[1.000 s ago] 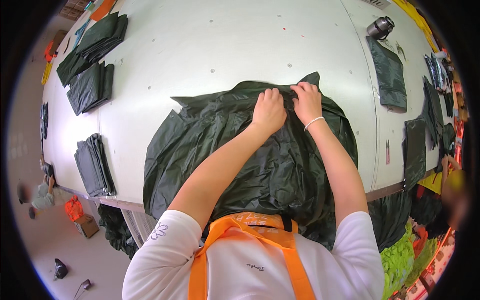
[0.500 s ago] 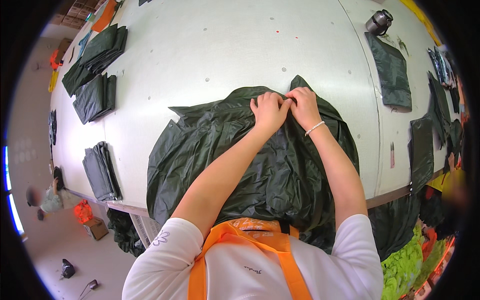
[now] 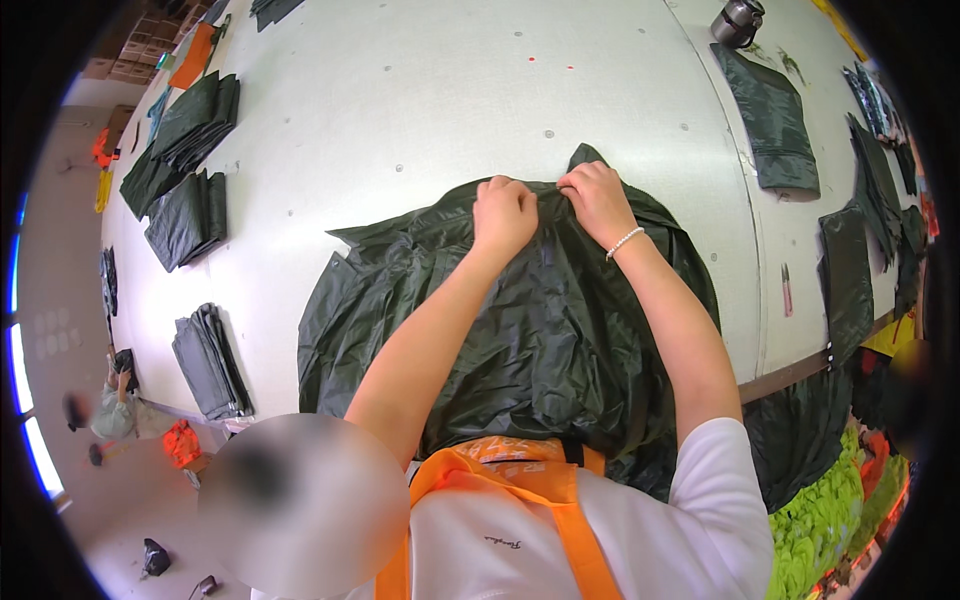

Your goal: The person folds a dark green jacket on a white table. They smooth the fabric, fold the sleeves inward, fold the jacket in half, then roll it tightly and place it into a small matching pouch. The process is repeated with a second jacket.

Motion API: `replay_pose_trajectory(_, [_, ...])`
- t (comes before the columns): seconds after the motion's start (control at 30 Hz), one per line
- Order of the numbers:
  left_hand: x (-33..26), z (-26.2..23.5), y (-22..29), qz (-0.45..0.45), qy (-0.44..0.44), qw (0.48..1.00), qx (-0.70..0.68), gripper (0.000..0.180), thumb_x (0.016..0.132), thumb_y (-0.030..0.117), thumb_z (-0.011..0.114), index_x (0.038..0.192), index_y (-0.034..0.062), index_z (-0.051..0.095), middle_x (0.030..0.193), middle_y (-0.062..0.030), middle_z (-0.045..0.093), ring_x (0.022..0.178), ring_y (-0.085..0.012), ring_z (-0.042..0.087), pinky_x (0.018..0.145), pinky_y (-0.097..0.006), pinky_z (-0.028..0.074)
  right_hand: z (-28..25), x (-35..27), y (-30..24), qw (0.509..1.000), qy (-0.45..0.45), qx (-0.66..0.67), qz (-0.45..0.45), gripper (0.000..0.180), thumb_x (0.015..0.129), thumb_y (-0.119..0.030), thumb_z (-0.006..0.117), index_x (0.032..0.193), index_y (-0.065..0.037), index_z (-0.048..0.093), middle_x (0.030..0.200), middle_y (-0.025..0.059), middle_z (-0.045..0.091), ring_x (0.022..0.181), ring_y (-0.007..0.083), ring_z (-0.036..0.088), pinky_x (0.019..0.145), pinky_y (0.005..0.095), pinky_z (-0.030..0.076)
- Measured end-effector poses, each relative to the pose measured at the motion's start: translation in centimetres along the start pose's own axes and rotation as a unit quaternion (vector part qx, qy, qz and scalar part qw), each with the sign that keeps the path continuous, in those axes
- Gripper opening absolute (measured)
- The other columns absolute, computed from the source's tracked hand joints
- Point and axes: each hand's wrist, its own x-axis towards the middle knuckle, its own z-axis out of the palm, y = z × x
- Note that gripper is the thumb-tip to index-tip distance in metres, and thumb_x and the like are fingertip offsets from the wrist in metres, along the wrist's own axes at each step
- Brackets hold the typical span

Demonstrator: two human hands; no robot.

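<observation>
A dark green, shiny waterproof garment (image 3: pixel 500 340) lies spread and wrinkled on the table in front of me, its near side hanging over the edge by my body. At its far edge my left hand (image 3: pixel 504 214) is closed on the fabric, the fingers curled. Just to the right, my right hand (image 3: pixel 594 200) pinches the same edge beside a pointed flap that sticks up past it. A short stretch of fabric edge shows between the two hands. The fingertips are partly hidden behind the knuckles.
Folded dark green garments lie in a pile (image 3: pixel 195 120) on the left of the white table (image 3: pixel 450 110). More folded pieces (image 3: pixel 770 125) lie at the right, with a metal flask (image 3: pixel 737 22) and small pink-handled snips (image 3: pixel 787 291). Bright yellow-green fabric (image 3: pixel 820 520) is heaped below the right edge.
My hands have moved apart along the fabric edge, the left hand shifting leftward. The whole view has tilted slightly. A blurred round patch now covers my left sleeve.
</observation>
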Motion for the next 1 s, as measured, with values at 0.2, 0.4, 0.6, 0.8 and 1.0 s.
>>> replay_pose_trajectory(0.2, [-2.5, -7.9, -6.9, -0.031, 0.023, 0.970, 0.240, 0.015, 0.078, 0.017, 0.057, 0.075, 0.0047, 0.066, 0.093, -0.0111, 0.060, 0.093, -0.0335, 0.053, 0.075, -0.046, 0.044, 1.3, -0.7, 0.9, 0.996, 0.013, -0.019, 0.089, 0.004, 0.081, -0.013, 0.063, 0.082, -0.010, 0.066, 0.084, 0.0035, 0.061, 0.090, 0.0242, 0.054, 0.080, 0.0377, 0.040])
replay_pose_trajectory(0.4, [-4.8, -12.5, -11.9, -0.113, 0.061, 0.968, 0.216, 0.023, 0.080, 0.024, 0.064, 0.091, 0.0037, 0.064, 0.112, -0.0135, 0.054, 0.107, -0.0337, 0.048, 0.090, -0.045, 0.038, 1.5, -0.9, 1.3, 0.995, 0.017, -0.006, 0.102, 0.003, 0.080, -0.012, 0.063, 0.082, -0.010, 0.065, 0.085, 0.0042, 0.061, 0.089, 0.0256, 0.055, 0.079, 0.0378, 0.042])
replay_pose_trajectory(0.6, [-8.3, -15.1, -22.2, -0.191, 0.189, 0.959, 0.087, 0.055, 0.082, 0.034, 0.067, 0.121, -0.0005, 0.050, 0.133, -0.0224, 0.043, 0.123, -0.0387, 0.038, 0.102, -0.046, 0.032, -8.2, -8.1, 13.1, 0.951, 0.181, -0.082, 0.236, 0.031, 0.084, -0.004, 0.055, 0.115, -0.002, 0.058, 0.119, 0.0164, 0.057, 0.114, 0.0309, 0.052, 0.101, 0.0367, 0.038])
replay_pose_trajectory(0.8, [-8.7, -14.9, -23.1, -0.248, 0.020, 0.966, 0.071, 0.068, 0.065, 0.047, 0.080, 0.113, 0.0058, 0.055, 0.106, -0.0182, 0.061, 0.101, -0.0322, 0.057, 0.086, -0.041, 0.046, -21.9, -32.6, 31.6, 0.787, 0.091, -0.384, 0.475, 0.048, 0.091, -0.030, 0.052, 0.130, -0.002, 0.048, 0.131, 0.0231, 0.048, 0.125, 0.0373, 0.042, 0.103, 0.0440, 0.036])
replay_pose_trajectory(1.0, [-10.8, -16.6, -21.7, -0.316, -0.052, 0.944, 0.075, 0.051, 0.064, 0.047, 0.077, 0.074, -0.0008, 0.062, 0.073, -0.0156, 0.063, 0.070, -0.0286, 0.061, 0.066, -0.039, 0.047, -18.9, -29.2, 23.2, 0.780, 0.161, -0.490, 0.354, 0.036, 0.087, -0.028, 0.060, 0.107, 0.002, 0.063, 0.102, 0.0249, 0.062, 0.096, 0.0397, 0.058, 0.087, 0.0465, 0.045])
